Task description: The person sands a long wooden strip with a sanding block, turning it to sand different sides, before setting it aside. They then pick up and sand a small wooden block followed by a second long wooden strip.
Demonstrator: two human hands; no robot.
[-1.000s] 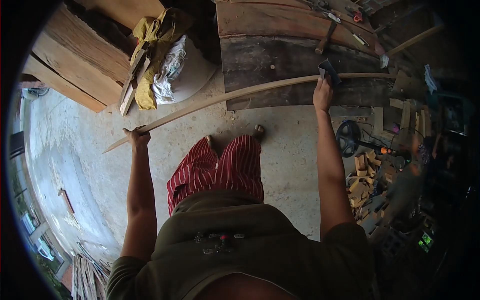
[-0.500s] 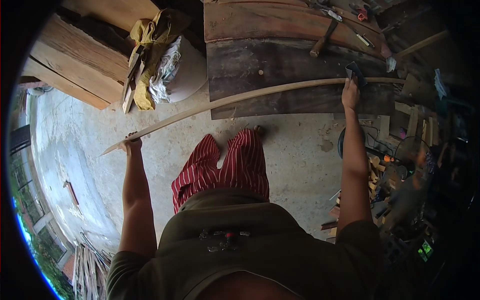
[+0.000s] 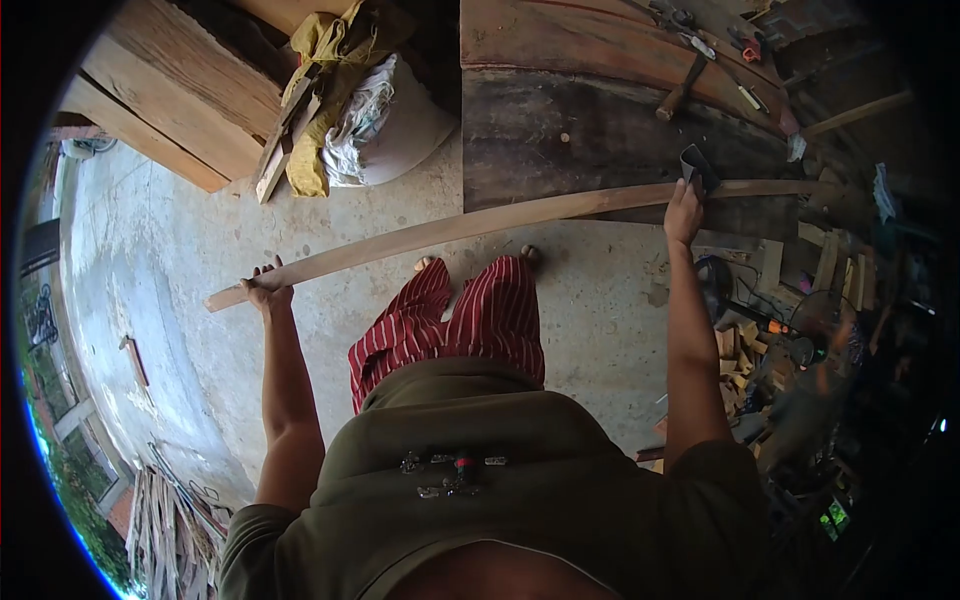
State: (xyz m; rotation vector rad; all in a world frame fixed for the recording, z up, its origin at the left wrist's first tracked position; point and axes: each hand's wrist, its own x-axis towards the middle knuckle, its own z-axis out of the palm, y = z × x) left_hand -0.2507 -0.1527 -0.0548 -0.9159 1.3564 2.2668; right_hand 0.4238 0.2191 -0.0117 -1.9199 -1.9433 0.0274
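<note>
Nearest are an olive shirt (image 3: pixel 480 430) and red striped trousers (image 3: pixel 455 310), with feet just past their hems. Ahead of them, the long, curved wooden strip (image 3: pixel 440 229) crosses from hand to hand. The left hand (image 3: pixel 268 287) holds it near its blunt left end, thumb on the near side and the other fingers slightly parted at the far edge. The right hand (image 3: pixel 684 212) has its fingers pinching a folded dark sheet (image 3: pixel 697 167) against the strip, well in from the right end.

Nearer than the right fingers and off to their right, a heap of wood offcuts (image 3: pixel 738 358) lies on the floor (image 3: pixel 590 330) beside a round black object (image 3: pixel 712 285) and a tool with an orange part (image 3: pixel 777 327). To the left of the left fingers is a loose brown stick (image 3: pixel 134 361); nearer, thin slats (image 3: pixel 165 530) are bundled.

Beyond the left fingers stand a pale sack (image 3: pixel 410 125), a yellow bag (image 3: pixel 310 165) with narrow boards against it, and thick planks (image 3: pixel 180 90). Beyond the right fingers, a wooden-handled tool (image 3: pixel 683 88) and smaller hand tools rest on the worktop (image 3: pixel 540 120), dark-stained nearby and reddish-brown farther off. The strip passes over its near edge; whether they touch cannot be told. The room is dim on the right, while greenery shows past the pale, worn floor at the far left.
</note>
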